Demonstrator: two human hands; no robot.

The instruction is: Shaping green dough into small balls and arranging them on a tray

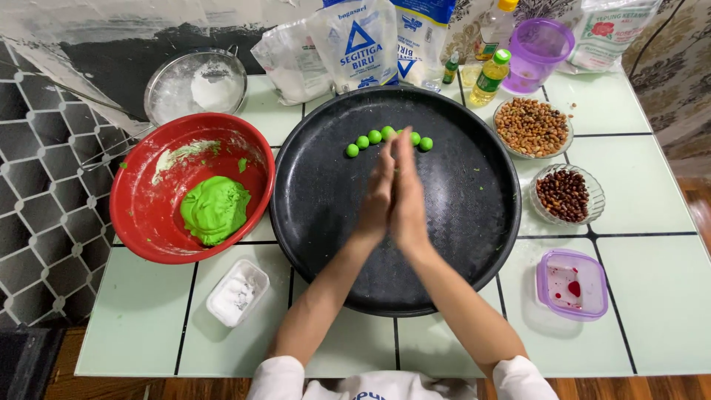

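Observation:
My left hand (376, 196) and my right hand (409, 198) are pressed flat together, palm to palm, fingers straight and pointing away from me. They hover over the middle of a round black tray (459, 222). Whatever lies between the palms is hidden. Just beyond my fingertips, several small green dough balls (363, 141) sit in a curved row on the tray. To the left of the tray, a lump of green dough (215, 210) rests in a red bowl (148, 222).
On the pale tiled table (652, 311) stand a sieve with flour (195, 85), a small white tub of powder (237, 292), a bowl of peanuts (532, 127), a glass bowl of dark beans (564, 195), a purple-rimmed box with red colouring (572, 284), an oil bottle (490, 77), a purple cup (539, 46) and flour bags (355, 44).

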